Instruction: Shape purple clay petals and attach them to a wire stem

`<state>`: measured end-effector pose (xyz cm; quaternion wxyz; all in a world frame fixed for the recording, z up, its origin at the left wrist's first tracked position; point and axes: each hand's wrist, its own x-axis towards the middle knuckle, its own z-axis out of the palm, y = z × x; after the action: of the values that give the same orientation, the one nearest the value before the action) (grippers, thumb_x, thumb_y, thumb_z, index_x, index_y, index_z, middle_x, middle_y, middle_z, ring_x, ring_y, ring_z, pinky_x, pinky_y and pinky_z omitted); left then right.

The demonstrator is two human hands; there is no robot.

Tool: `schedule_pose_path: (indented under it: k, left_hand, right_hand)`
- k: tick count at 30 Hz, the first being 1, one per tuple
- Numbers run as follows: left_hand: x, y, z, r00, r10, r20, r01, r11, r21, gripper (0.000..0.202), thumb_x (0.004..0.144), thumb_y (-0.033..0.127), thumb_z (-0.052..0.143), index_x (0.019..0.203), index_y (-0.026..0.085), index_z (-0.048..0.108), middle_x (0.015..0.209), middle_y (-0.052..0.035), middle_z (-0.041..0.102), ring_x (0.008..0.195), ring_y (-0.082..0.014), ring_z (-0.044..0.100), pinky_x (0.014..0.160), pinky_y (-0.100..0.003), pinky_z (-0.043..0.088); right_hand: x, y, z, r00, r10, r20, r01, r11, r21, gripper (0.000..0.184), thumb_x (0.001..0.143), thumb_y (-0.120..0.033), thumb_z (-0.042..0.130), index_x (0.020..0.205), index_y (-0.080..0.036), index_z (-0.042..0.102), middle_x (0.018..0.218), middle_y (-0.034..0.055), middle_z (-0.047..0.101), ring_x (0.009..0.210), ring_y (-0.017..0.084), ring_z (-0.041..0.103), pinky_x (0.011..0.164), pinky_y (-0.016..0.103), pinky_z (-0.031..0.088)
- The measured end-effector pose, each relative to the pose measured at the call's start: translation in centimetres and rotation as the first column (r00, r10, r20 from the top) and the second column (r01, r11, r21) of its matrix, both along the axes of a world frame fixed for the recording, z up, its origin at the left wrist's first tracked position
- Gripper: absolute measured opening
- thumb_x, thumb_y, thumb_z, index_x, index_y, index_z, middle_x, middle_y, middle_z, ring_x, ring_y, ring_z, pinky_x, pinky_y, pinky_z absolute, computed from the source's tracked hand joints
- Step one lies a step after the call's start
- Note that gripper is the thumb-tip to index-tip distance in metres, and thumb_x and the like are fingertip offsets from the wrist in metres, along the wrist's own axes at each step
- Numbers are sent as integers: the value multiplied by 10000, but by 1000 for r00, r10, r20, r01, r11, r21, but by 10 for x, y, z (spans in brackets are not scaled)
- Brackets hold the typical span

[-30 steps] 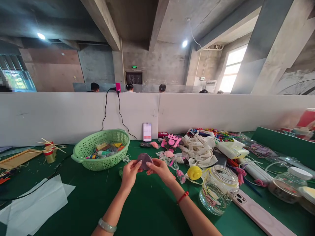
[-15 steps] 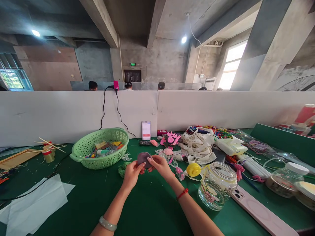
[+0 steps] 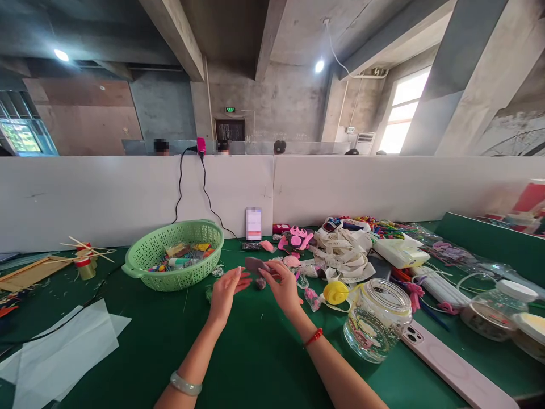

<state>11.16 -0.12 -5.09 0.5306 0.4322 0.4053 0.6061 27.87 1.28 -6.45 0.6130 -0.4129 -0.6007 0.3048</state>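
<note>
My right hand (image 3: 283, 287) pinches a flat piece of purple clay (image 3: 255, 264) between thumb and fingertips, held just above the green counter (image 3: 106, 369). My left hand (image 3: 225, 292) sits open beside it, fingers spread, not touching.

Nothing is legible: the lit green sign (image 3: 230, 109) is too small, the upright card (image 3: 253, 224) blurred out.

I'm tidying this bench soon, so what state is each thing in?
Left hand: open, holding nothing.
Right hand: pinching a purple-grey clay piece.
Glass jar: upright, uncapped.
Plastic jar: white lid on.
Green basket: filled with craft supplies.
Phone: lying face down.
</note>
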Motion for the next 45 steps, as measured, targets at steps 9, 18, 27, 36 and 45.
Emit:
schedule_pose_path:
  k: [9,18,27,36,45]
  left_hand:
    - [-5,2,-2,978,-20,207,31,998,-53,671,526,461,986,1088,163,769,1147,-115,798,1106,-272,747,1056,-434,572]
    - [0,1,-4,990,-83,111,89,995,-43,708,541,436,977,1147,149,748,1113,-129,806,1056,-275,762,968,-398,606]
    - [-2,-3,-1,990,-107,-90,102,993,-61,688,511,582,950,1028,166,772,922,-70,818,812,-218,768,683,-282,618]
    - [-6,3,-7,977,-76,-198,93,993,76,621,607,572,905,1039,141,790,1014,-132,824,929,-298,789,794,-380,645]
    - [-6,6,-10,965,-98,-244,119,990,76,602,620,555,896,1066,161,808,1083,-121,821,996,-312,783,831,-386,648]
  right_hand:
    - [5,4,-8,971,90,220,-126,979,159,471,885,-300,670,1354,-285,710,1534,115,566,1260,276,650,1096,462,535]
    - [-4,3,1,942,296,-156,-329,904,-273,633,774,-677,741,1122,-154,668,686,-12,645,526,138,629,566,279,540]
    - [3,2,-1,940,338,50,-316,917,-245,607,788,-637,724,1124,-133,766,629,-24,598,461,102,543,467,241,429]
    - [-1,-6,11,909,407,-89,-416,868,-272,640,788,-806,634,848,-169,655,597,-38,571,470,118,606,477,245,489]
    - [6,2,9,926,378,-28,-370,888,-272,652,679,-796,732,783,-157,649,583,-44,570,432,90,560,429,220,425]
